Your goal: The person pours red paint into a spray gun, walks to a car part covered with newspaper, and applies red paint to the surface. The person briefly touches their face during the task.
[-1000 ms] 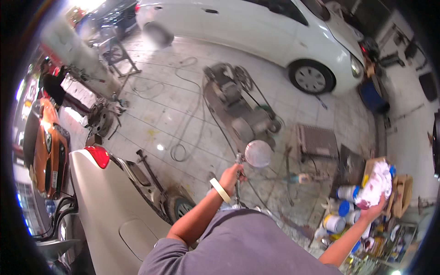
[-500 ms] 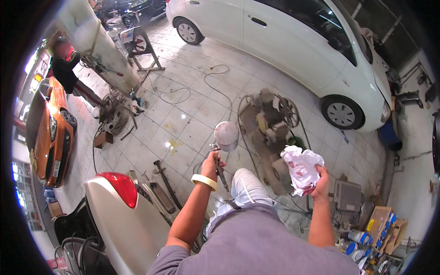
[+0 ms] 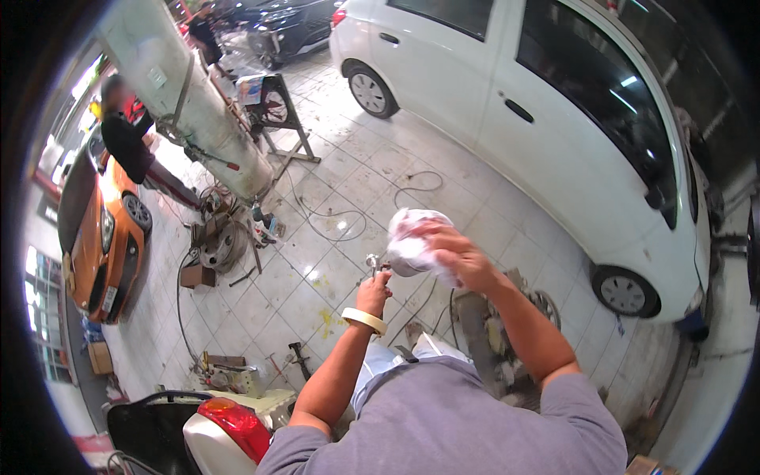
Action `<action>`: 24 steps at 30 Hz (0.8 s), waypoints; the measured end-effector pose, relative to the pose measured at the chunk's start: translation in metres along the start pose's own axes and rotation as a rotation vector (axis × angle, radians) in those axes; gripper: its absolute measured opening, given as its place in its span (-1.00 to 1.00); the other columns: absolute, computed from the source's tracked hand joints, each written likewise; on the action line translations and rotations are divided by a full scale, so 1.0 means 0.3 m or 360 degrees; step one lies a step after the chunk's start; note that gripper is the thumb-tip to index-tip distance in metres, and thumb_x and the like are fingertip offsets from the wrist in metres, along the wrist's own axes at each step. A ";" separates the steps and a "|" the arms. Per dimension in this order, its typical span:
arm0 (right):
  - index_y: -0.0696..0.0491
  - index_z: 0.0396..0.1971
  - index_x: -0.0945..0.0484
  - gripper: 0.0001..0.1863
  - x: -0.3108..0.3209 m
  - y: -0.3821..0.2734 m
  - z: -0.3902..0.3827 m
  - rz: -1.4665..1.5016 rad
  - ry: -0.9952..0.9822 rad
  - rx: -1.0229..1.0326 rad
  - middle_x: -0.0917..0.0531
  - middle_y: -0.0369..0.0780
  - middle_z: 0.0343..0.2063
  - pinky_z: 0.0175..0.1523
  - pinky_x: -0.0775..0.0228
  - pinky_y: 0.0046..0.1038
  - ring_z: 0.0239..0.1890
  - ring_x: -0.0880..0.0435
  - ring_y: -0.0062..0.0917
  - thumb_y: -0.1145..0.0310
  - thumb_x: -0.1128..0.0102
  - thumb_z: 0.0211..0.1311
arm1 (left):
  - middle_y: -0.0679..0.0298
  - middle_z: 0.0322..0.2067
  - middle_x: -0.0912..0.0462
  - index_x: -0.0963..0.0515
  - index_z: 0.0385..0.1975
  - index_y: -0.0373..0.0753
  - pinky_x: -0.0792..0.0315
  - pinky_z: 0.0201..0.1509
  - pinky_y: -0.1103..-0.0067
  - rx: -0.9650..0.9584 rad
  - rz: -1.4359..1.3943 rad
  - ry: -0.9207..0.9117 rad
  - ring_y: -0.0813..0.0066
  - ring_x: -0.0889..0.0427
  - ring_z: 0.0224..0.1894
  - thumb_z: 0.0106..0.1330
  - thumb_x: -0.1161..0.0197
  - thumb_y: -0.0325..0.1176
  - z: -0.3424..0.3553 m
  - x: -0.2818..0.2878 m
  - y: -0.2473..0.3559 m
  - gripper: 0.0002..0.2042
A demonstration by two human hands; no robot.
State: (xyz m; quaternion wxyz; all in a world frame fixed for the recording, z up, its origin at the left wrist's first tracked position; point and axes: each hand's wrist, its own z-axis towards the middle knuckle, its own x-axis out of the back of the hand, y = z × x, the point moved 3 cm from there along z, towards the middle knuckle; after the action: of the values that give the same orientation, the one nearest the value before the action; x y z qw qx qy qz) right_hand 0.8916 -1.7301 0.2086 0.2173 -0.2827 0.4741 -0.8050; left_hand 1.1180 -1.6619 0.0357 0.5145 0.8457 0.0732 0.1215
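Where the cloth [image 3: 413, 239] overlaps, the cup [image 3: 406, 271] is hidden

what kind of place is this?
Looks like a car repair or paint shop: a white car and an orange car parked around the work area, and what looks like a spray gun in the left hand.

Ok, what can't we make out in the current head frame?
All head view:
Cup of the spray gun in the left grip: mostly hidden by the white cloth.
Right grip on that cloth: blurred, exact hold unclear.
Floor machine: partly behind the right forearm.
Red tail light's pale panel: cut off by lower edge.
Orange car's plate: too small.
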 end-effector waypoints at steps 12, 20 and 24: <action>0.00 -0.16 -0.71 -0.67 -0.051 0.831 1.244 -0.1866 -0.1892 -0.0947 -0.72 -0.12 -0.08 -0.12 -0.52 -0.02 -0.10 -0.70 -0.28 0.19 -0.17 0.15 | 0.07 -0.59 -0.65 -0.68 -0.43 -0.32 -0.49 -0.28 0.34 -0.0048 -0.0013 0.0130 0.22 -0.68 -0.47 0.29 -0.19 0.08 0.999 0.099 0.220 -0.52; 0.10 -0.39 -0.72 -0.68 0.257 1.322 1.991 -0.1145 -0.2114 -0.2042 -0.74 -0.12 -0.47 -0.33 -0.59 -0.19 -0.47 -0.73 -0.32 0.15 -0.16 0.21 | 0.23 -0.67 -0.56 -0.58 -0.57 -0.34 -0.39 -0.46 0.45 0.0002 -0.0145 0.0049 0.45 -0.53 -0.60 0.22 -0.32 0.01 1.705 0.237 0.621 -0.55; 0.05 -0.20 -0.69 -0.65 0.426 1.411 2.293 -0.0887 -0.1919 -0.1953 -0.75 -0.18 -0.28 -0.15 -0.58 -0.29 -0.28 -0.73 -0.45 0.07 -0.19 0.27 | 0.36 -0.68 -0.50 -0.55 -0.57 -0.26 -0.31 -0.52 0.58 0.0135 -0.0379 0.0025 0.62 -0.44 -0.62 0.23 -0.36 -0.07 1.959 0.315 0.851 -0.65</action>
State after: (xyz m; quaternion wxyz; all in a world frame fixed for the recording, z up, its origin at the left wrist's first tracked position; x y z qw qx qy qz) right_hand 1.2858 -2.4427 0.1341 0.0370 -0.8273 0.5402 -0.1494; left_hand 1.3734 -2.2568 0.0155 0.4885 0.8510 0.1821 0.0629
